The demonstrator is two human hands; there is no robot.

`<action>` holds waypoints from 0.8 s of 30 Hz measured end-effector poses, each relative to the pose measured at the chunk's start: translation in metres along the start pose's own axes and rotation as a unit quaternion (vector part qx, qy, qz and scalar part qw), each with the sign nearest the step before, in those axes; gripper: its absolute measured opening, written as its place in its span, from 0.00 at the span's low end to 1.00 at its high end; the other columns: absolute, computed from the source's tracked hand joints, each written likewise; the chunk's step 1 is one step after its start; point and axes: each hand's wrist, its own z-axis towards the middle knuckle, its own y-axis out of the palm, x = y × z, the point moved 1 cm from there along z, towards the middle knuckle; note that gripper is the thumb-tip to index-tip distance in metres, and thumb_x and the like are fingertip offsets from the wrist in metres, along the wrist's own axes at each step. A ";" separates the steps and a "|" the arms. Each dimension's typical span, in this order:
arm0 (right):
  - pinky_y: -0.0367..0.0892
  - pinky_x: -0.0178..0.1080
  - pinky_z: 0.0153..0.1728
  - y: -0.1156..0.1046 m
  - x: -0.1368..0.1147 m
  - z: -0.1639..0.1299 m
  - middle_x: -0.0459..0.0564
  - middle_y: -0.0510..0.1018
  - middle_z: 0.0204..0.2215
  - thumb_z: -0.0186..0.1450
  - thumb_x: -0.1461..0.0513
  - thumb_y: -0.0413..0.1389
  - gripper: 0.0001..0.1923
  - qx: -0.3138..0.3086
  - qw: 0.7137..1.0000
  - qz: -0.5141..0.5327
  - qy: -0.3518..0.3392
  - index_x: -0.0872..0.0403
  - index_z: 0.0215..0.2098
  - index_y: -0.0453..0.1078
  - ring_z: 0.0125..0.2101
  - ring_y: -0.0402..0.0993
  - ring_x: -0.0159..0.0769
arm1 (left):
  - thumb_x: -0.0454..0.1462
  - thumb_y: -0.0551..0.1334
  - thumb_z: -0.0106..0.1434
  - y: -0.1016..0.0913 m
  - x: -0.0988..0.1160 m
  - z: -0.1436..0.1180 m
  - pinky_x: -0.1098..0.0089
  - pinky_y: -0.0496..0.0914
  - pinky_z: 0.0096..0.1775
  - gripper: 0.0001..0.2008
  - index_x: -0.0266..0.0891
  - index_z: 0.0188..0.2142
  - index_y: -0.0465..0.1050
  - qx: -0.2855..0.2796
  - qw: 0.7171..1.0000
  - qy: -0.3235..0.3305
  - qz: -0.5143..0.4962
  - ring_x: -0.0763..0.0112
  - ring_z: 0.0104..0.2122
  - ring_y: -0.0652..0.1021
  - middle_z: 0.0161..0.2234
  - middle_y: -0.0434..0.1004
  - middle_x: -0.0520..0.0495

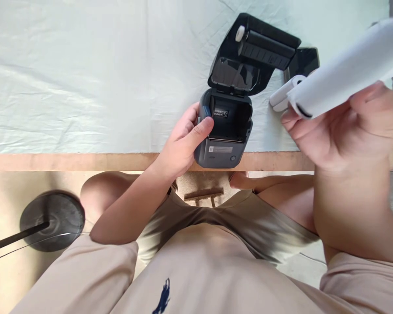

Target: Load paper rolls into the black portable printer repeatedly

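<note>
A dark grey portable thermal printer [231, 150] rests near the table's front edge, its lid [245, 56] swung up and back. Inside, the paper compartment [231, 115] shows a small printed label and no roll. My left hand [186, 137] grips the printer's left side, thumb on the compartment rim. To the right, my right hand [350, 122] is raised, closed around a white paper roll [343, 72]. Its white length runs out past the right edge, slightly blurred. Just left of that, a smaller white paper roll [283, 93] lies on the table, partly hidden.
A dark phone-like slab [303, 61] lies behind the lid. Pale wrinkled cloth [85, 78] covers the table, with a bare wooden front edge [68, 161]. Below left stands a round black base [52, 220] with a pole and a thin cable.
</note>
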 end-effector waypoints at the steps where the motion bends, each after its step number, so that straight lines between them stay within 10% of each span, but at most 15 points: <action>1: 0.80 0.50 0.37 0.005 -0.005 -0.001 0.48 0.78 0.61 0.61 0.32 0.62 0.34 0.007 1.000 -0.001 0.012 0.34 0.58 0.67 0.55 0.83 0.48 | 0.49 0.72 0.73 0.000 0.000 0.000 0.58 0.84 0.61 0.17 0.43 0.54 0.80 -0.001 1.000 0.000 0.000 0.51 0.65 0.83 0.54 0.86 0.45; 5: 0.78 0.40 0.31 0.023 -0.001 0.003 0.39 0.76 0.42 0.54 0.33 0.72 0.42 0.008 0.996 0.089 -0.019 0.31 0.59 0.62 0.39 0.84 0.37 | 0.51 0.73 0.72 0.000 0.000 0.000 0.60 0.84 0.59 0.19 0.44 0.53 0.80 0.008 1.000 -0.002 0.004 0.52 0.62 0.85 0.51 0.86 0.46; 9: 0.67 0.29 0.19 0.038 0.004 0.009 0.34 0.74 0.32 0.60 0.46 0.79 0.32 -0.024 0.960 0.145 -0.237 0.41 0.47 0.62 0.22 0.72 0.26 | 0.48 0.71 0.74 0.001 0.002 0.000 0.63 0.85 0.56 0.16 0.42 0.54 0.79 0.008 1.000 -0.009 0.013 0.58 0.58 0.86 0.48 0.85 0.48; 17: 0.81 0.49 0.55 0.053 -0.026 -0.007 0.47 0.77 0.45 0.77 0.47 0.64 0.16 -0.042 0.951 -0.086 -0.294 0.49 0.42 0.72 0.51 0.80 0.39 | 0.46 0.68 0.76 0.004 0.002 -0.001 0.54 0.81 0.66 0.15 0.42 0.56 0.78 0.016 1.000 0.000 0.014 0.52 0.66 0.83 0.53 0.85 0.45; 24: 0.80 0.42 0.44 0.053 -0.016 -0.001 0.46 0.78 0.47 0.74 0.54 0.67 0.15 -0.049 0.930 -0.147 -0.333 0.45 0.54 0.70 0.49 0.80 0.37 | 0.49 0.70 0.75 0.000 0.000 -0.001 0.53 0.79 0.69 0.19 0.43 0.59 0.77 -0.009 1.000 0.005 -0.001 0.49 0.71 0.79 0.58 0.85 0.44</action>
